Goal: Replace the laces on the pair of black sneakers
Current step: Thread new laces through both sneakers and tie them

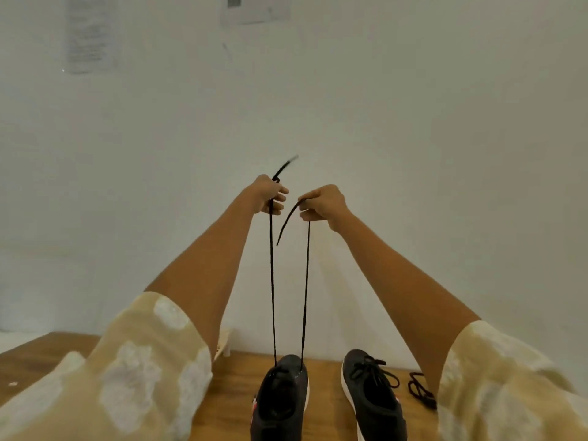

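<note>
Here the left hand point(269, 194) and the right hand point(321, 203) are raised high, each with fingers curled round one end of a thin black woven shoelace point(272, 281). Both strands run straight down from the fingers to the front eyelets of the left black knit sneaker with a white sole point(281, 399) on the brown wooden table point(229, 399). Short tails stick out past each grip.

The step looks like evening the lace after its first pass. To do it well, bring the two tips level, keep both strands equally taut, and avoid lifting the shoe.

Below the right forearm stands the second black sneaker point(372, 396), already laced, and just beside it a loose black lace point(420, 389) lies coiled.
</note>
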